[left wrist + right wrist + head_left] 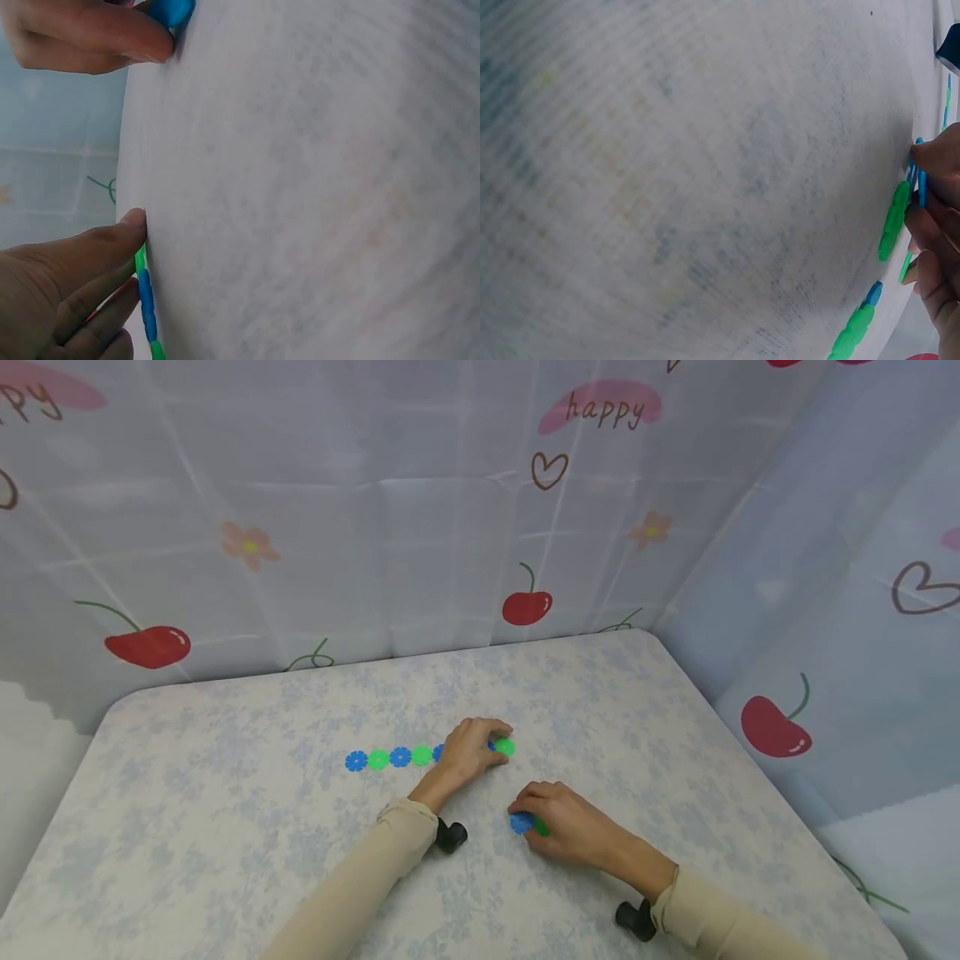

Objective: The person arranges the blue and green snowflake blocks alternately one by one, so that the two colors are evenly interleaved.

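A row of blue and green flower-shaped discs [378,759] lies on the table in alternating colours. My left hand [467,752] reaches over the row and covers part of it. Its thumb and fingers grip the green disc [506,746] at the right end; the left wrist view shows this disc edge-on, next to a blue one [147,300]. Nearer me, my right hand [566,822] pinches a blue disc [520,822], also seen edge-on in the right wrist view. A green disc [542,827] shows partly under that hand; whether they are joined I cannot tell.
Green pieces [851,330] appear edge-on low in the right wrist view, by the hand. A pale patterned cloth covers the table [225,827]. Printed curtains [375,527] hang behind and at the right. Black wrist cameras [451,837] sit under both wrists.
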A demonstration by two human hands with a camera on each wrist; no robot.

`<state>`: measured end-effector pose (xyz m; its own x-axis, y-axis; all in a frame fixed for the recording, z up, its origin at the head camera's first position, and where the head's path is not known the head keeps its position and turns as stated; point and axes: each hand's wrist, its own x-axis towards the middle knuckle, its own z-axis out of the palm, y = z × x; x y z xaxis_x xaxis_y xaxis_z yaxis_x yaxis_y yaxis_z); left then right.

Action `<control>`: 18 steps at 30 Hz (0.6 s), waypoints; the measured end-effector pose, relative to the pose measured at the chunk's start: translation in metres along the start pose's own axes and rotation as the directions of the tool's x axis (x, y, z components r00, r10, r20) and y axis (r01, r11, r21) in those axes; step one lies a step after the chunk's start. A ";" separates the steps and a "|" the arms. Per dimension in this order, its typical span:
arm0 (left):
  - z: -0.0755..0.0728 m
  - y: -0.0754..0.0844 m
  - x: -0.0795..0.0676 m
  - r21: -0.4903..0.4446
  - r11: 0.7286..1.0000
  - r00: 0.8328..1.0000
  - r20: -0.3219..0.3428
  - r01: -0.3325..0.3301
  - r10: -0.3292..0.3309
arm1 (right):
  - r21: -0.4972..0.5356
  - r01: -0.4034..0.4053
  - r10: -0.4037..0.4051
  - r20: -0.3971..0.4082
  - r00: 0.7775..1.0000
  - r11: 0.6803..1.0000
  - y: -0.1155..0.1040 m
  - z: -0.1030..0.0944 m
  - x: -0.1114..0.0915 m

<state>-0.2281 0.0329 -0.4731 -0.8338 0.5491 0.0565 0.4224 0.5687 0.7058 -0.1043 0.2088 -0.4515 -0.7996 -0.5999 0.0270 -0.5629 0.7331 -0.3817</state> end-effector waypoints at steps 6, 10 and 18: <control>0.000 0.002 0.001 0.011 1.000 1.000 -0.006 0.007 -0.007 | 0.007 -0.007 0.006 0.017 1.000 1.000 0.001 -0.002 0.000; 0.001 0.002 0.001 0.013 1.000 1.000 -0.013 -0.001 0.001 | 0.015 -0.014 0.014 0.023 1.000 1.000 0.002 -0.002 0.000; 0.003 0.001 0.000 0.024 0.999 0.999 -0.029 -0.021 0.022 | 0.068 -0.066 0.067 -0.012 0.998 0.995 0.008 0.002 0.002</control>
<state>-0.2265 0.0357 -0.4745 -0.8346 0.5431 0.0923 0.4482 0.5719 0.6870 -0.1101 0.2128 -0.4560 -0.8380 -0.5455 0.0123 -0.4933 0.7478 -0.4444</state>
